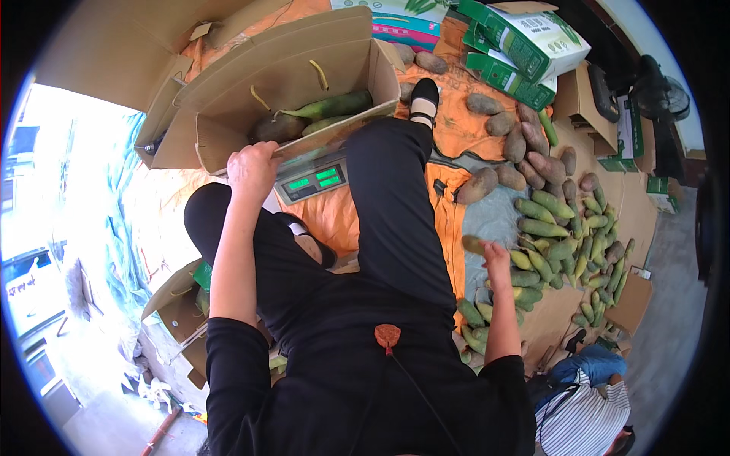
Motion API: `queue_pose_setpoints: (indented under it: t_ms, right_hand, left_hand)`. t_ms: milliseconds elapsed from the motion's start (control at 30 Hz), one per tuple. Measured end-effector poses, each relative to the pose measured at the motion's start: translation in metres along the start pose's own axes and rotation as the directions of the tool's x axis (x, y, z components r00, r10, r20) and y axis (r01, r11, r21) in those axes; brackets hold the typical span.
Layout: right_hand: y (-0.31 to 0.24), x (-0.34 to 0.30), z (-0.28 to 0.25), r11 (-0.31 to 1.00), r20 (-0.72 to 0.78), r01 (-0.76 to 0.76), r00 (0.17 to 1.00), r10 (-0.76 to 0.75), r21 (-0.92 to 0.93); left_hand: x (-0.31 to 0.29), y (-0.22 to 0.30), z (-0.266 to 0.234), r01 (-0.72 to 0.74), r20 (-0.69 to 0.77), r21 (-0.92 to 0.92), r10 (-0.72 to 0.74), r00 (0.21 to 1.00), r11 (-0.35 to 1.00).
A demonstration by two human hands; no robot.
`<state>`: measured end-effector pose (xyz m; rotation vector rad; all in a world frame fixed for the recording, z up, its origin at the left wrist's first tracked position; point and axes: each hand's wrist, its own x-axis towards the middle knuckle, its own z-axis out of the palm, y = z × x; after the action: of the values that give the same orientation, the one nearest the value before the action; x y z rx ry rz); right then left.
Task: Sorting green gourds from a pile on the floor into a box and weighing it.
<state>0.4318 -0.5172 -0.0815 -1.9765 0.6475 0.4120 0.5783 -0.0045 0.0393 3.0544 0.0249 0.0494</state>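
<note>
An open cardboard box (289,57) with yellow cord handles rests on a digital scale (313,182) with a lit green display. Inside it lie a long green radish (334,105) and a dark brownish root (277,129). My left hand (254,173) is closed over the box's near rim. To the right, my right hand (498,262) grips a greenish-brown radish (472,244) by one end, beside a heap of green radishes (566,251). Beyond that heap lie several brownish-red roots (544,163) on orange and grey sheeting.
White-and-green printed cartons (532,45) are stacked at the far right. Another open carton (179,308) stands left of my legs. A person in a striped shirt (585,410) is at the lower right. A dark fan (661,91) stands at the right edge.
</note>
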Motion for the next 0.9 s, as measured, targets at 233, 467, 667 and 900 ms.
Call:
queue_pose_setpoints:
  t_ms: [233, 467, 667, 900]
  right_hand:
    - [-0.206, 0.02, -0.014, 0.847, -0.128, 0.413, 0.91, -0.393, 0.334]
    - [-0.364, -0.006, 0.005, 0.56, -0.029, 0.571, 0.716, -0.698, 0.6]
    - [-0.429, 0.009, 0.067, 0.464, 0.102, 0.527, 0.575, -0.812, 0.712]
    - [-0.438, 0.03, 0.146, 0.468, 0.103, 0.82, 0.461, -0.881, 0.33]
  left_hand:
    - [-0.001, -0.002, -0.001, -0.046, -0.031, 0.002, 0.046, 0.998, 0.999]
    - [-0.001, -0.004, 0.001, -0.057, -0.029, 0.01, 0.057, 0.998, 0.998]
    - [-0.001, -0.006, 0.004, -0.069, -0.044, 0.015, 0.07, 0.997, 0.997]
    - [0.002, -0.004, 0.001, -0.021, 0.033, 0.015, 0.02, 0.999, 1.0]
